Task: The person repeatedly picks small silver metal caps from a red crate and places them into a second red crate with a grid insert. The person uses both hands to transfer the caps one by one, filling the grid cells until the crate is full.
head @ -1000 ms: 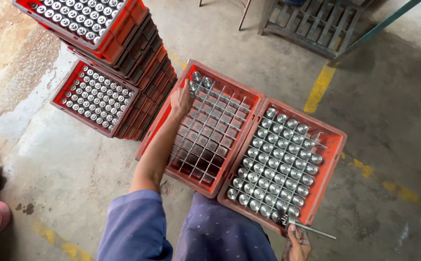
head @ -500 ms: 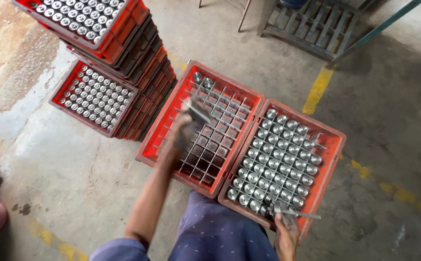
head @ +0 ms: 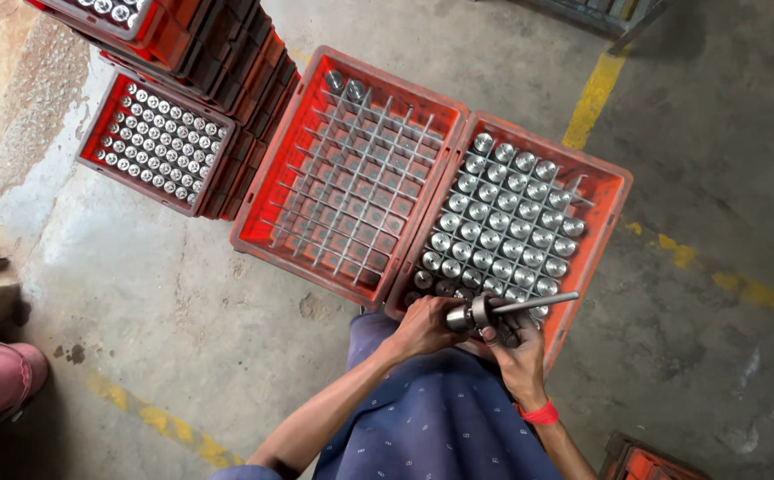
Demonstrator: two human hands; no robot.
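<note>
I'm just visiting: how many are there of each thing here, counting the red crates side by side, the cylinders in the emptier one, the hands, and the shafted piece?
Red crates side by side: 2 (nearly empty crate, full crate)
Metal cylinders in the nearly empty crate: 2
Hands: 2 (left hand, right hand)
Shafted metal piece, gripped by both: 1
Total: 7

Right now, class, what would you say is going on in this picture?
A person crouches over two red plastic crates with metal grid dividers. The right crate is nearly full of shiny metal cylinders; the left crate holds just two at its far corner. The left hand grips one cylindrical metal part, while the right hand holds a thin metal rod against its end.
</note>
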